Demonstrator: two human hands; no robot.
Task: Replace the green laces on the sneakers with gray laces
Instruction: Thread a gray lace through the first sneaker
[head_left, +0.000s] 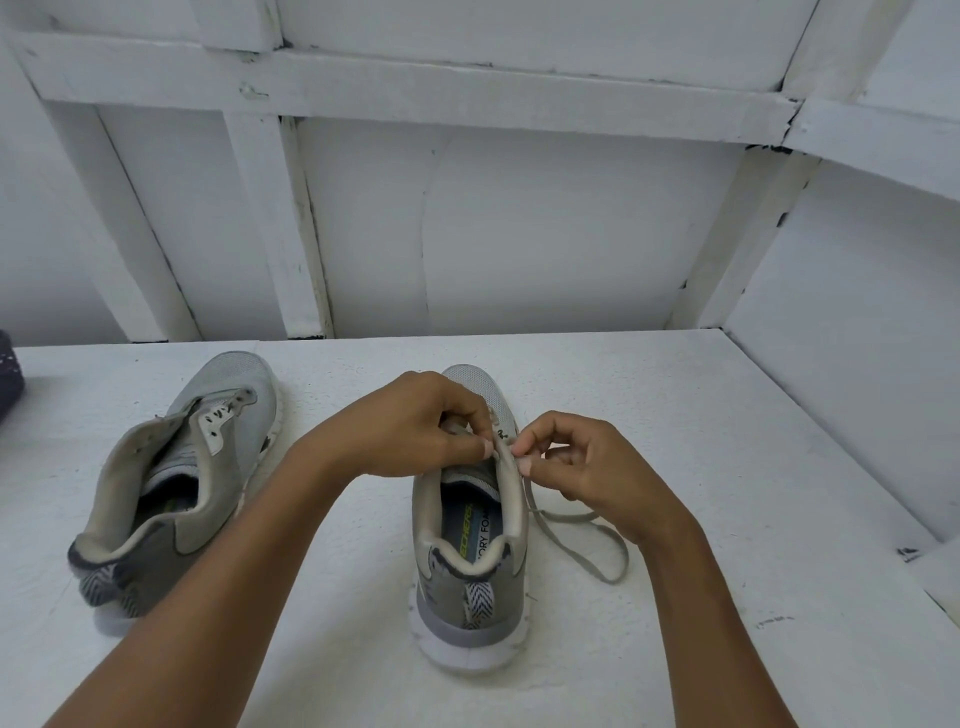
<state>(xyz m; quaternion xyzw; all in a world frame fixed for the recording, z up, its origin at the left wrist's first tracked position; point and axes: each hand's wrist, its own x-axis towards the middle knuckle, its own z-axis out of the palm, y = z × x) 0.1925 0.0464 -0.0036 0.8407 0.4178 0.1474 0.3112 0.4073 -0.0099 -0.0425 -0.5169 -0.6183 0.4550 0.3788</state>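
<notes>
Two gray sneakers stand on a white table (675, 415), heels toward me. The left sneaker (176, 478) has no lace, and its tongue and eyelets lie bare. The right sneaker (467, 545) sits in the middle under my hands. My left hand (415, 426) grips that sneaker's upper eyelet flap between thumb and fingers. Just to the right of the flap, my right hand (576, 462) pinches the gray lace (587, 551) at an eyelet. The rest of the lace trails in a loop over the table to the right of the sneaker. No green lace is visible.
A white wall with raised white beams (405, 98) runs behind the table and along its right side. A dark speckled object (8, 374) pokes in at the left edge.
</notes>
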